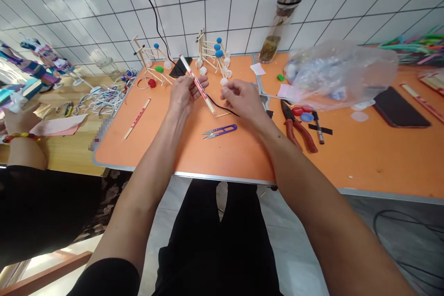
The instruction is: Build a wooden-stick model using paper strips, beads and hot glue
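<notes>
My left hand point(187, 91) holds a slim paper-wrapped chopstick packet point(199, 85), white with red print, slanting across its fingers. To its right, my right hand point(241, 99) is closed, thumb against curled fingers; whether something small sits between them is hidden. A white round piece point(224, 82) shows at its fingertips. Purple thread snips point(220, 132) lie on the orange table just below both hands. Behind them stand two stick frames, a left one point(147, 62) and a right one point(210, 53), with blue, green, red and white balls at their joints. Another wrapped packet point(137, 119) lies at left.
Red-handled pliers point(300, 132), a black marker point(318, 128) and a phone point(400, 107) lie right. A clear plastic bag point(342, 74) and glass bottle point(277, 27) stand behind. At far left, another person's hand point(21, 120) rests near pink paper point(60, 125).
</notes>
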